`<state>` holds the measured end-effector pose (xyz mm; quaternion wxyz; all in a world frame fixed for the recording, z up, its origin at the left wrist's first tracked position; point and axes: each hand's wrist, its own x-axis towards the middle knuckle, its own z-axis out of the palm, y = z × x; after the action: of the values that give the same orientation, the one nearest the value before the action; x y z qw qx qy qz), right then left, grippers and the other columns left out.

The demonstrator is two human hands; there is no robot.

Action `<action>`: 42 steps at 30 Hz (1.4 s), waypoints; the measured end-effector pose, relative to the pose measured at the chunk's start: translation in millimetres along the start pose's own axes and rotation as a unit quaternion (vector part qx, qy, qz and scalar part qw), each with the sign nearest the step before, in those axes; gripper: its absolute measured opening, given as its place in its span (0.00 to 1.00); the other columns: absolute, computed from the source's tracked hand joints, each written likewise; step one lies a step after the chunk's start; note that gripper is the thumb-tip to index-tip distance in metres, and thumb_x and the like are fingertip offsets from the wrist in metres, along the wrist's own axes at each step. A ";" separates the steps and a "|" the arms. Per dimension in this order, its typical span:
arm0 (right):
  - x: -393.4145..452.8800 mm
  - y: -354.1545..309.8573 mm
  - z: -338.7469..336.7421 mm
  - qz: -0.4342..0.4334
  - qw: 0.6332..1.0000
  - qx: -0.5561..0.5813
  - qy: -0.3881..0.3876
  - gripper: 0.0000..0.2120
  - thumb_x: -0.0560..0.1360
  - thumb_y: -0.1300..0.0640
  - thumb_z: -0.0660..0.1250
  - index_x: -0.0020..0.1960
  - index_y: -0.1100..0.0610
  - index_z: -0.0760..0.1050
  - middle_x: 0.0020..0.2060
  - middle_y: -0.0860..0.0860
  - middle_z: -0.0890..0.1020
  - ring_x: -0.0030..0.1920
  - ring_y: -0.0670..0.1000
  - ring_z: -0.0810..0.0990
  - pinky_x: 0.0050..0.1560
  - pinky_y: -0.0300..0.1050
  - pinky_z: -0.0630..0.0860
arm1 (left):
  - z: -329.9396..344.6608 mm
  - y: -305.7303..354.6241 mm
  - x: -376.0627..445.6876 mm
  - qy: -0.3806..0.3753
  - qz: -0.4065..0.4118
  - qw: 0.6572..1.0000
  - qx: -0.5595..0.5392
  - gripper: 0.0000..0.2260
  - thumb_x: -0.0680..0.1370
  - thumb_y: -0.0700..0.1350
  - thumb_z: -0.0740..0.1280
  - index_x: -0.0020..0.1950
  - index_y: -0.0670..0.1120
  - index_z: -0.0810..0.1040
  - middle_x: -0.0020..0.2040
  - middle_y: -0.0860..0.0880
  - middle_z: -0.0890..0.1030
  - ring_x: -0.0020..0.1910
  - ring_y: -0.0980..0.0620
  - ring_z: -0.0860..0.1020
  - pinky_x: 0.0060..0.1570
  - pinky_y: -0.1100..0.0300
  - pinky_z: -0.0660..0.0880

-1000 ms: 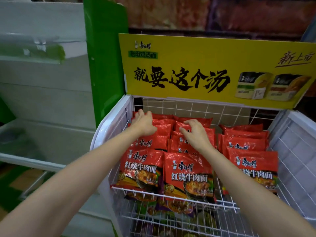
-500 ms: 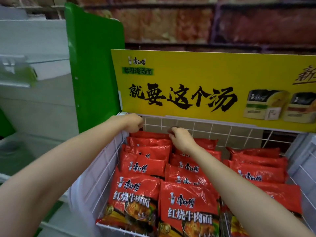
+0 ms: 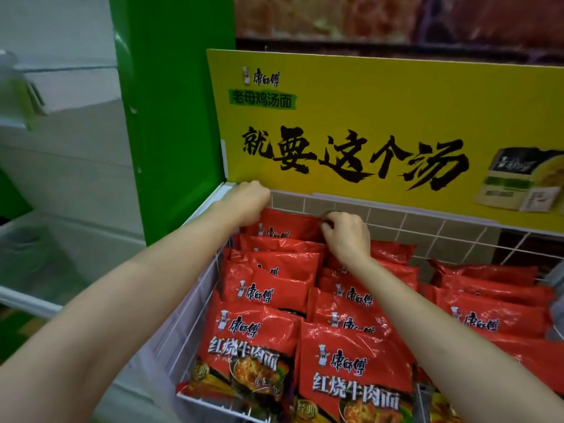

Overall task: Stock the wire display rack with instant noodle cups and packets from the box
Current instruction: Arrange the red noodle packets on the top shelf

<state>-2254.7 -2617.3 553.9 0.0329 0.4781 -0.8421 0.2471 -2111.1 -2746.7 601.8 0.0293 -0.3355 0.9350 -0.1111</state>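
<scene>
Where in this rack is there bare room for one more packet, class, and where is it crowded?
Free: the strip behind the middle row and right row, up to the rack's back grid. Crowded: the left row, packed to the back corner where the left hand and right hand work.

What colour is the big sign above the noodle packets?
Bright yellow sign with bold black lettering, seen in the head view.

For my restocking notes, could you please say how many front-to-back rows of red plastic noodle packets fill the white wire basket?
3: the left row, at the left hand and right hand; the middle row; the right row. Lower packets may be hidden.
</scene>
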 end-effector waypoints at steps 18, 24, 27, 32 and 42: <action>-6.2 1.1 -19.2 -0.070 0.982 -0.034 -0.174 0.11 0.76 0.59 0.66 0.57 0.55 0.80 0.55 0.53 0.82 0.54 0.52 0.79 0.57 0.49 0.76 | -6.7 4.1 -14.8 -0.144 0.037 0.988 0.036 0.09 0.73 0.39 0.67 0.53 0.44 0.78 0.53 0.44 0.79 0.51 0.44 0.79 0.42 0.55 0.75; -8.9 -5.6 -9.7 -0.051 0.983 -0.053 -0.170 0.14 0.74 0.55 0.69 0.59 0.56 0.78 0.56 0.56 0.81 0.58 0.56 0.77 0.58 0.48 0.73 | -4.8 11.4 -19.0 -0.094 0.061 0.990 0.087 0.12 0.74 0.38 0.68 0.57 0.42 0.76 0.58 0.43 0.77 0.55 0.43 0.77 0.43 0.53 0.71; -9.8 -7.5 -9.0 -0.052 0.992 -0.043 -0.110 0.11 0.75 0.57 0.67 0.56 0.57 0.79 0.55 0.55 0.81 0.58 0.56 0.77 0.56 0.46 0.71 | -6.4 11.0 -19.8 -0.041 0.039 0.997 0.058 0.13 0.76 0.35 0.62 0.59 0.41 0.75 0.59 0.41 0.76 0.57 0.42 0.76 0.47 0.52 0.73; -16.1 -8.5 -1.9 -0.045 0.993 -0.045 -0.098 0.12 0.75 0.57 0.67 0.58 0.58 0.78 0.56 0.57 0.79 0.59 0.58 0.76 0.57 0.47 0.70 | -14.3 7.7 -27.1 -0.038 0.001 0.999 -0.014 0.09 0.75 0.32 0.62 0.53 0.38 0.75 0.53 0.40 0.76 0.52 0.42 0.78 0.46 0.52 0.74; -32.6 -12.7 -4.7 -0.087 0.972 -0.103 -0.193 0.16 0.73 0.49 0.69 0.59 0.53 0.75 0.56 0.53 0.79 0.57 0.56 0.77 0.55 0.51 0.75 | -15.3 15.6 -40.6 -0.276 -0.030 0.960 -0.034 0.15 0.75 0.38 0.70 0.58 0.36 0.73 0.38 0.44 0.81 0.47 0.44 0.83 0.53 0.53 0.79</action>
<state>-2227.4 -2594.8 553.4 -0.0594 0.5826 -0.8085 0.0580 -2091.5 -2706.4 612.3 0.2712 -0.3821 0.8833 0.0166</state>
